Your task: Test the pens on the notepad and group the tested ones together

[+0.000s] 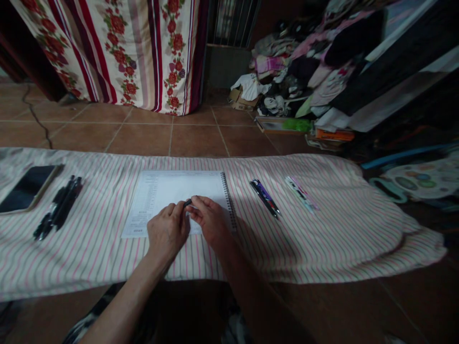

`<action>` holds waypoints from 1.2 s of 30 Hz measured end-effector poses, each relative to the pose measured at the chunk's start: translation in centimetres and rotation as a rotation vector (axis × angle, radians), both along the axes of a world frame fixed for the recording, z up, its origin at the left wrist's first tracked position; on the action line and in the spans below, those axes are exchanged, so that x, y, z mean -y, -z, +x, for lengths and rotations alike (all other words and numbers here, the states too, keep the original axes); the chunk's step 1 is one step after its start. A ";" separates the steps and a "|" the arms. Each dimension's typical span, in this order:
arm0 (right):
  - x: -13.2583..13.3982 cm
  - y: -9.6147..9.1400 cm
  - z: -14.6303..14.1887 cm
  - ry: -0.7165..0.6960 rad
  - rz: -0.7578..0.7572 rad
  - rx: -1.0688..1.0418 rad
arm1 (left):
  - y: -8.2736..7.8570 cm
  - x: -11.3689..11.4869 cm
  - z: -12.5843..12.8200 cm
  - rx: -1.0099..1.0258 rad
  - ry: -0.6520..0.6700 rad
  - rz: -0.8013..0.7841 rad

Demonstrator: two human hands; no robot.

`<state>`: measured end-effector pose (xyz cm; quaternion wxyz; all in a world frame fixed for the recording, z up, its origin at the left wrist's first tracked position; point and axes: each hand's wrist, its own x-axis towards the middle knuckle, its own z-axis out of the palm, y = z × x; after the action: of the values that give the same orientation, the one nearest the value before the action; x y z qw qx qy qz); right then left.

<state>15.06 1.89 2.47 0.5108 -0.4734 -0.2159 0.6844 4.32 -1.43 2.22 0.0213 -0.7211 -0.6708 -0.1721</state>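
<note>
Both my hands meet over the lower edge of a spiral-bound notebook that lies open on a striped cloth. My left hand and my right hand are both closed in a pinch on a small dark pen held between their fingertips. The pen's length is mostly hidden by my fingers.
Several black pens and a dark phone lie on the cloth at left. Two coloured pens and a pale pen lie to the right. A floral curtain, a pile of clothes and a paint palette stand beyond.
</note>
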 end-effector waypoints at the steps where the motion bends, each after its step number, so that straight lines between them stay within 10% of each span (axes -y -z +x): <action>1: 0.0 0.0 0.0 0.004 0.000 0.005 | 0.0 0.0 0.0 -0.002 0.002 0.003; 36: -0.8 0.2 1.8 0.087 -0.015 0.106 | -0.2 0.1 0.1 -0.024 -0.002 -0.032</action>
<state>16.86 2.71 2.25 0.5243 -0.5215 -0.2168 0.6373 4.41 -1.54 2.40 0.0181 -0.7226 -0.6740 -0.1524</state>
